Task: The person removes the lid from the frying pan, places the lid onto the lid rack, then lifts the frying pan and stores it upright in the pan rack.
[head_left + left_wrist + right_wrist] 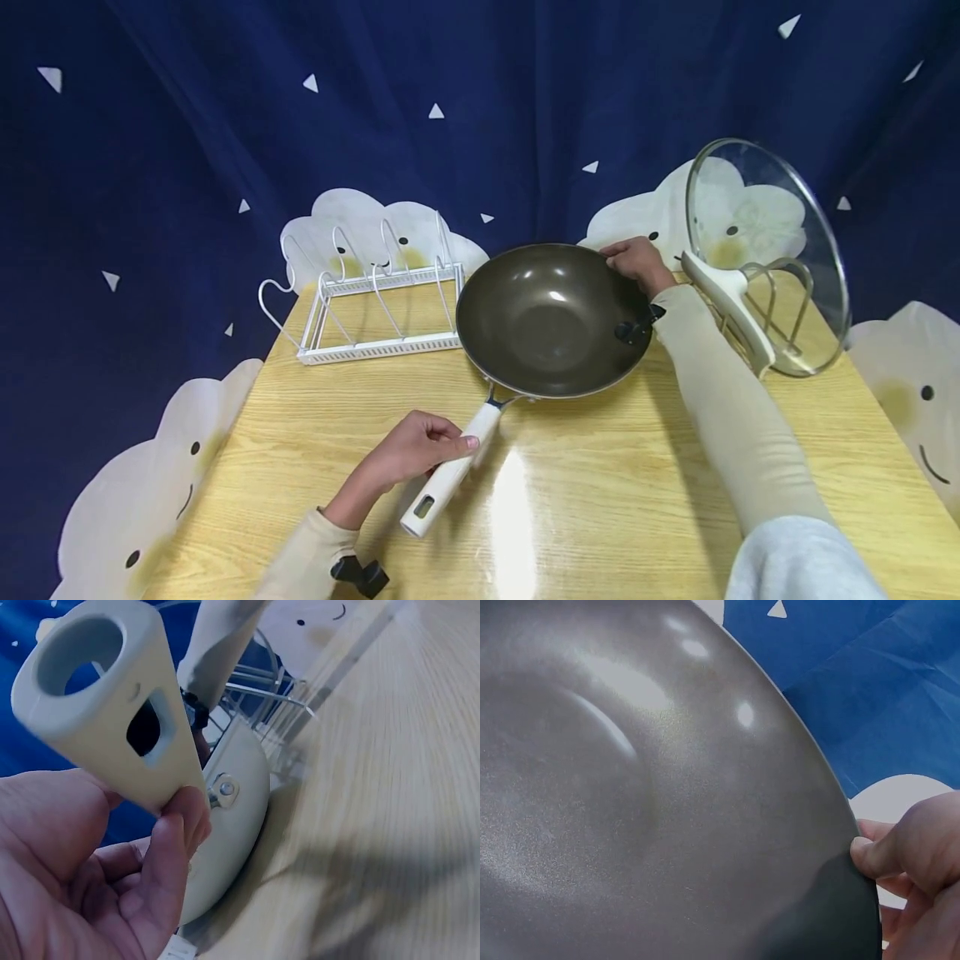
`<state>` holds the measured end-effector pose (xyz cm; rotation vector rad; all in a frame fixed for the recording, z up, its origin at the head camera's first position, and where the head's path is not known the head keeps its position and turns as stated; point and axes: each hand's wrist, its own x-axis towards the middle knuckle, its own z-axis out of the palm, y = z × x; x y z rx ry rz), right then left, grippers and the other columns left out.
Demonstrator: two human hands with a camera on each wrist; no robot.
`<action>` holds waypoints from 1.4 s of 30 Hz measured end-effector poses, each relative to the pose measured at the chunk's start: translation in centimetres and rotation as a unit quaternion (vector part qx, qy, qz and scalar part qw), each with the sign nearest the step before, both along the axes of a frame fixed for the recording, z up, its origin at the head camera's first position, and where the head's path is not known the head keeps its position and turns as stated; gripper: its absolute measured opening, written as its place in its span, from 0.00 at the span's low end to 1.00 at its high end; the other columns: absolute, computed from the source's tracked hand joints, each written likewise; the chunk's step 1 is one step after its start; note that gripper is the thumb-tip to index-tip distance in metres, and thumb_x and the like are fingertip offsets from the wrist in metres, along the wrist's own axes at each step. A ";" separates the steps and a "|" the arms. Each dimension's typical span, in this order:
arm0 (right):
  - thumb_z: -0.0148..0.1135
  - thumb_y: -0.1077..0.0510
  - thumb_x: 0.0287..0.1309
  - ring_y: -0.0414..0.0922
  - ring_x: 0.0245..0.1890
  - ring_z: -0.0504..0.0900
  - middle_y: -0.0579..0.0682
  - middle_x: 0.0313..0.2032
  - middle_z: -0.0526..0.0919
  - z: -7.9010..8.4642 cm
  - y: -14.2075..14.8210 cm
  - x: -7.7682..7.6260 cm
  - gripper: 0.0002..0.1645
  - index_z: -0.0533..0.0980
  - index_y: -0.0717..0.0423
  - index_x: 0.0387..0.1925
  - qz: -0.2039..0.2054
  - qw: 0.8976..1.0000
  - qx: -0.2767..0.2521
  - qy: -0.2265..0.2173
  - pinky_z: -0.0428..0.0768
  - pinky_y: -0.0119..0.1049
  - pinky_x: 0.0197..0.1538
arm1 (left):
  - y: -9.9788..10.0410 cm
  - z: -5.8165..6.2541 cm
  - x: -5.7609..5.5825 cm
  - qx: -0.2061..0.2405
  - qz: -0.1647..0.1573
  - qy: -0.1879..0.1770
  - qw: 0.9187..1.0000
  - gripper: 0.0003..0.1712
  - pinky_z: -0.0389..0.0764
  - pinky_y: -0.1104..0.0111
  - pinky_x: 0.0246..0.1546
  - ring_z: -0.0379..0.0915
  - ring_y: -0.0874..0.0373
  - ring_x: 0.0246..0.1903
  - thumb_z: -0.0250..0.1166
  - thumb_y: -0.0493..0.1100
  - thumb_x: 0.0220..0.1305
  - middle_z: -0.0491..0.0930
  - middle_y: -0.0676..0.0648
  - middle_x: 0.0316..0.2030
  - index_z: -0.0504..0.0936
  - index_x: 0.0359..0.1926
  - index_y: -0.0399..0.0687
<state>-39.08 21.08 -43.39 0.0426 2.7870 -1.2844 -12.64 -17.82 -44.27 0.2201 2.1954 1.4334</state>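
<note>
Navy curtain (525,100) hangs behind a wooden bench (360,442). Both hands are closed on one dark pan (551,325) over the bench: the left hand (423,448) pinches its white handle (448,482), which points to seven o'clock, and the right hand (639,260) pinches its rim at two o'clock. From the pan, a white rack (382,347) stands at nine o'clock, and a glass lid (772,237), on edge, between two and three.

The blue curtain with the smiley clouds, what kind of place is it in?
Probably an indoor spot curtained off for handling kitchen things, though I can't tell which room. The cloud curtain hangs around a wooden table, and there's a dark pan here.
</note>
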 end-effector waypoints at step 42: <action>0.58 0.59 0.63 0.60 0.56 0.81 0.60 0.51 0.85 0.0 -3.1 -2.8 0.18 0.85 0.61 0.50 0.004 0.994 0.084 0.073 0.77 0.51 0.59 | 7.3 -1.8 3.0 0.156 0.029 -0.077 0.984 0.18 0.83 0.69 0.19 0.78 0.62 0.17 0.69 0.46 0.69 0.79 0.50 0.21 0.81 0.34 0.33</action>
